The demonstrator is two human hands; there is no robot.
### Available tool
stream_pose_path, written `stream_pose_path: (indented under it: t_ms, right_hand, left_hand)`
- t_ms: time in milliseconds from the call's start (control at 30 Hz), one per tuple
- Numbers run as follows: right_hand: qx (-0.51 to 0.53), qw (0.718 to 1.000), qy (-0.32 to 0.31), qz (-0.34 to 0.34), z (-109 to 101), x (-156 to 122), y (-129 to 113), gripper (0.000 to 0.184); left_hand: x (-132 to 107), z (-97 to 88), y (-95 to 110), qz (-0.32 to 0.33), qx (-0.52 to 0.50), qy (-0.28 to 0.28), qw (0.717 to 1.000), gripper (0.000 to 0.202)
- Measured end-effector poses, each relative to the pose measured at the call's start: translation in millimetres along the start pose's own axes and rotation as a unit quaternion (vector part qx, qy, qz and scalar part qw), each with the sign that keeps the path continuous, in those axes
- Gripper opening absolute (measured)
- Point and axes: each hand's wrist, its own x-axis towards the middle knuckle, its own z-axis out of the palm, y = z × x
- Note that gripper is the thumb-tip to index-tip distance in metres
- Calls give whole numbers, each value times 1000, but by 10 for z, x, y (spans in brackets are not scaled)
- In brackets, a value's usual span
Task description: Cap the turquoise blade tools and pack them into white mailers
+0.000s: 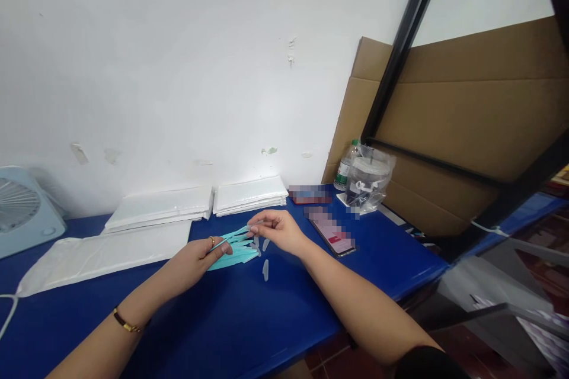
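The left hand [195, 257], with a gold ring on one finger and a thin bracelet on the wrist, holds a fan of thin turquoise strips [235, 247] low over the glossy blue table [249, 320]. Its thumb and fingers are clamped on the lower ends of the strips. The right hand [278, 230] is at 2 o'clock from the left one. Its thumb and forefinger are pinched together at the upper tip of the fan, it seems on one strip. The other fingers are curled loosely.

Small clear plastic pieces [265, 269] lie on the table at 6 o'clock from the right hand, just beside the fan. At 12 o'clock from the hands, two stacks of flat white plastic packets [249, 194] rest near the wall. A smartphone with red screen [333, 235] lies at 3 o'clock. A pale blue desk fan [22, 210] stands far at 9 o'clock.
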Motion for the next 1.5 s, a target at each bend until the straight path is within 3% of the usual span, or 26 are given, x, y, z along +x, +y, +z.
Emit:
stream_pose_path:
  t_ms: [100, 267, 533, 667, 767, 867, 967, 1067, 1267, 1367, 1500]
  right_hand:
    - [-19, 1000, 20, -15, -2, -2, -24, 28]
    - [-99, 994, -49, -5, 38, -52, -64, 27]
    - [-165, 984, -73, 4, 127, -95, -51, 28]
    - [-212, 971, -114, 0, 32, -87, -165, 34]
    - [-294, 946, -128, -46, -139, -76, -278, 24]
    - [-361, 902, -233, -51, -260, -80, -326, 18]
    - [-409, 854, -320, -29, -247, -91, -303, 23]
    - [-438, 832, -340, -11, -165, -100, -266, 16]
    - [-453, 832, -315, 62, -156, -121, -276, 9]
    - [-429, 848, -291, 106, -235, -128, -288, 11]
    - [-381, 869, -293, 116, -312, -121, -264, 16]
  left_hand:
    - [7, 7, -7, 4, -1, -7, 1000, 49]
    - [-5, 21, 28, 16, 11, -22, 1000, 46]
    - [-62, 10, 114, 30, -1, -12, 999, 50]
    - [-118, 41, 196, 51, 23, -23, 998, 45]
    - [-196, 84, 265, 68, 72, -43, 994, 36]
    - [-242, 118, 293, 62, 115, -44, 990, 28]
    - [-202, 123, 237, 60, 159, 4, 985, 20]
    - [-108, 119, 127, 46, 220, 38, 974, 19]
    - [2, 169, 16, 36, 228, 22, 973, 11]
    - [-5, 191, 13, 27, 220, 25, 975, 12]
    - [-25, 188, 1, 13, 179, 14, 984, 13]
